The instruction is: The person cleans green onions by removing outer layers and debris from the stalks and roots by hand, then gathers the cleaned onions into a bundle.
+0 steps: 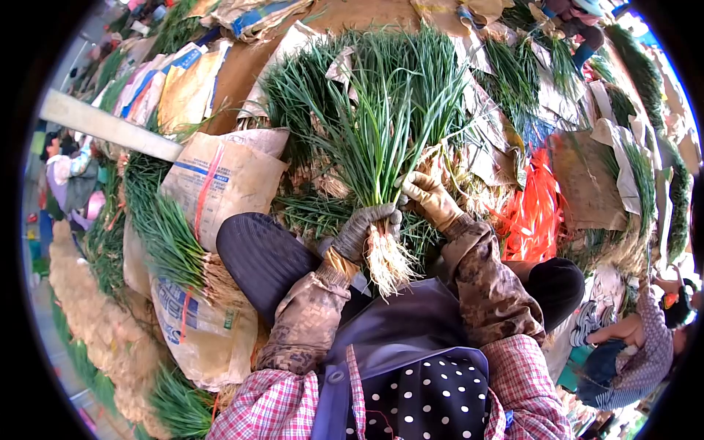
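A bunch of scallions stands upright before me, its green leaves fanning upward and its pale roots hanging down. Wrapped round the lower stalks is my left hand, in a grey glove. My right hand, in a tan glove, is at the right side of the bunch with thumb and fingers pinched together. What lies between those fingertips is too small to make out. Behind the bunch lies a large heap of scallions. Orange-red plastic strips spread out to the right of my right hand.
On the left, a tied scallion bundle lies against printed sacks. A pale bar extends in from the upper left. Another person sits at the right, one at the left, and one at the top right.
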Demonstrator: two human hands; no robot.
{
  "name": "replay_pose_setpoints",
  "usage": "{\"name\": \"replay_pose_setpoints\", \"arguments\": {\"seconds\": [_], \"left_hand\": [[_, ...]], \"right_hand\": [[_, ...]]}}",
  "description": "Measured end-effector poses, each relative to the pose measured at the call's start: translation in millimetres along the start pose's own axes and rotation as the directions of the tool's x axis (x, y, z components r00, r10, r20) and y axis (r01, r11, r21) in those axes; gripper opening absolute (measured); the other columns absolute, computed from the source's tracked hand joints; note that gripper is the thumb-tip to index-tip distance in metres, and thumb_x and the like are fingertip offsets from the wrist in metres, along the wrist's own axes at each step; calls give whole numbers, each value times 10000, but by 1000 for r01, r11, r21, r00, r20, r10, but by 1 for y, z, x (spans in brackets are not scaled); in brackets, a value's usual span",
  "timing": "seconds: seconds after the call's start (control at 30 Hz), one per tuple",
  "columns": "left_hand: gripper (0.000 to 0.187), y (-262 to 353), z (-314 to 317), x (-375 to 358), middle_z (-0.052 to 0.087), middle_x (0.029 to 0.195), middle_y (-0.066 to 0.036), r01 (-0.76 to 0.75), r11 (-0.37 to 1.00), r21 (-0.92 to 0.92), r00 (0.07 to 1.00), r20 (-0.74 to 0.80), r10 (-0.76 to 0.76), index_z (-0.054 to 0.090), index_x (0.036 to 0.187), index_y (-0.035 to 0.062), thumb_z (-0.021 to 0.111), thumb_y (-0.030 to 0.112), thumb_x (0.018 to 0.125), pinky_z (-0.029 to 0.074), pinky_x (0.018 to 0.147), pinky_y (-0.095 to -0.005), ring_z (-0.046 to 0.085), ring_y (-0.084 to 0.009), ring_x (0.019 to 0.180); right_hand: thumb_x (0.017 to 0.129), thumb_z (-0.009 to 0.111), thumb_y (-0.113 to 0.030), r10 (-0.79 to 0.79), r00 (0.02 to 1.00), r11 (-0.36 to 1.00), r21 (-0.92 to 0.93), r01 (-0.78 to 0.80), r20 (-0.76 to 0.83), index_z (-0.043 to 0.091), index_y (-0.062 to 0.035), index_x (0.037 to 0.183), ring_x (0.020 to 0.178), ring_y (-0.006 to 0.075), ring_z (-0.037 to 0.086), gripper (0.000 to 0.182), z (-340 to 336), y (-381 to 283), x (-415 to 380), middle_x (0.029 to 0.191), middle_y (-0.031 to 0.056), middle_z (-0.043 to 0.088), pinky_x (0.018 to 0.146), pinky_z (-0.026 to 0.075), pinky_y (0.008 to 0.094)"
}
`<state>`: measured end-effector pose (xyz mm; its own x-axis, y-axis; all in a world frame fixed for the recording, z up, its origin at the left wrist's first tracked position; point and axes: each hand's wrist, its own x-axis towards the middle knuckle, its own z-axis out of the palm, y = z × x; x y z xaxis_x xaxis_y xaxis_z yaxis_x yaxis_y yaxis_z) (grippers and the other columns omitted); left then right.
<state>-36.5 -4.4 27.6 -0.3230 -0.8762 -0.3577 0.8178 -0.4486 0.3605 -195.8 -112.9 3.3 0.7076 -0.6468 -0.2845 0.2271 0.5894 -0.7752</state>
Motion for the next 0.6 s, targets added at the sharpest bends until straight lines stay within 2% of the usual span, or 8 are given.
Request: {"name": "replay_pose_setpoints", "arguments": {"seconds": [0.13, 0.2, 0.27, 0.37, 0.5, 0.53, 0.57, 0.6], "left_hand": [[375, -2, 2, 2, 606, 769, -23, 24, 1000, 15, 998, -57, -23, 546, 1170, -17, 640, 176, 863, 507, 655, -291, 589, -149, 670], [357, -3, 0, 6, 611, 771, -22, 39, 996, 78, 995, -98, -31, 551, 1158, -10, 643, 166, 861, 517, 650, -283, 604, -151, 673], [328, -2, 2, 5, 628, 797, -34, 10, 992, 125, 999, -40, -5, 558, 1117, 13, 663, 167, 848, 530, 642, -274, 621, -154, 692], [313, 2, 10, 4, 646, 840, -65, -124, 978, 168, 992, 39, 119, 551, 1087, 30, 682, 159, 833, 541, 661, -290, 633, -164, 721], [413, 4, 9, 18, 652, 866, -92, -176, 974, 142, 973, -127, 194, 503, 1224, 13, 656, 56, 843, 554, 658, -313, 641, -187, 734], [427, 0, -4, 24, 649, 854, -86, -173, 965, 197, 972, -124, 200, 500, 1231, 11, 664, 63, 840, 552, 647, -310, 637, -181, 719], [441, -5, -22, 33, 647, 842, -79, -171, 952, 255, 971, -119, 207, 498, 1238, 10, 672, 70, 838, 550, 636, -307, 633, -174, 704], [455, -8, -35, 40, 644, 830, -72, -170, 934, 314, 970, -113, 215, 496, 1246, 8, 680, 77, 835, 549, 625, -304, 629, -168, 689]], "right_hand": [[860, 678, -236, -43, 989, 902, -432, -22, -140, 636, -77, 860, 668, 87, 591, 164, -7, 6, 2, 767, 16, 646, 625, 528, 257], [849, 687, -197, -309, 929, 703, -707, 80, -202, 643, -70, 861, 704, 113, 597, 135, 2, 9, -2, 784, 37, 656, 657, 530, 259], [834, 710, -158, -235, 821, 931, -363, 36, -521, 646, -51, 851, 687, 104, 601, 126, -10, 16, 5, 820, 49, 671, 634, 522, 254], [874, 658, -244, -36, 923, 683, -684, -256, -382, 669, -70, 915, 816, 186, 636, 179, -64, 41, 6, 852, 114, 681, 758, 532, 317], [948, 520, -342, -64, 668, 530, -593, -606, -741, 484, -107, 1294, 753, 57, 605, 420, -68, -3, 36, 1093, 61, 651, 683, 516, 185], [957, 496, -347, -147, 606, 381, -610, -695, -782, 485, -91, 1293, 770, 66, 616, 423, -41, -37, 41, 1146, 69, 640, 700, 511, 175], [959, 492, -350, -204, 786, -143, -777, -613, -583, 509, -92, 1270, 773, 83, 618, 405, -90, -26, 65, 1138, 79, 642, 696, 512, 180], [955, 505, -328, -193, 807, -268, -761, -590, -557, 537, -90, 1239, 772, 94, 618, 372, -103, -27, 75, 1115, 82, 648, 691, 512, 185]]}}
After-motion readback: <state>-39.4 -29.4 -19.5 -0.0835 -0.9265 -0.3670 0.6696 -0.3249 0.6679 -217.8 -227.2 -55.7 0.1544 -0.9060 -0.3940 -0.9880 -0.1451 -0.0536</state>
